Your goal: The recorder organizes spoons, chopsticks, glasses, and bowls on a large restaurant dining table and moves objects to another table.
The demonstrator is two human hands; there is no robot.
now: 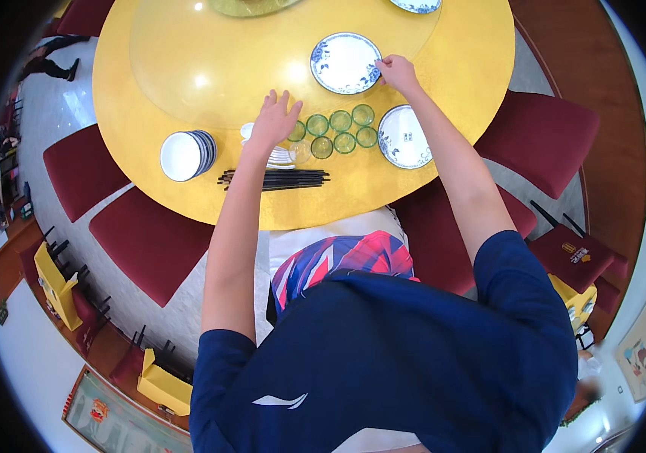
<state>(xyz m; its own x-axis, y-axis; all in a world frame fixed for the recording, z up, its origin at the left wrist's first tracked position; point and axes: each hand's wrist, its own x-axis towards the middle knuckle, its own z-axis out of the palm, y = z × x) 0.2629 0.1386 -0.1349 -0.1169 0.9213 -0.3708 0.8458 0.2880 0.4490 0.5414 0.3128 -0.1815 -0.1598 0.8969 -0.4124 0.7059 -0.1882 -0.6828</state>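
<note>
My right hand (pixel 398 73) pinches the right rim of a white plate with blue flowers (pixel 344 63), which is over the glass turntable. Fingers spread, my left hand (pixel 278 119) is above the table, just left of several green-tinted glasses (pixel 340 121), and holds nothing. Beneath its wrist lie white spoons (pixel 281 157), partly covered by the forearm. A bundle of black chopsticks (pixel 285 180) lies nearer to me. Right of the glasses is another blue-patterned plate (pixel 404 140). A stack of white bowls with blue outsides (pixel 182 156) leans on its side at the left.
The round yellow table (pixel 142 192) carries a clear glass turntable (pixel 179 60) with a greenish centre piece (pixel 251 6). At the far right sits one more plate (pixel 417 4). Dark red chairs (pixel 153 245) surround the table, some close to me. A person's legs (pixel 55 64) show at far left.
</note>
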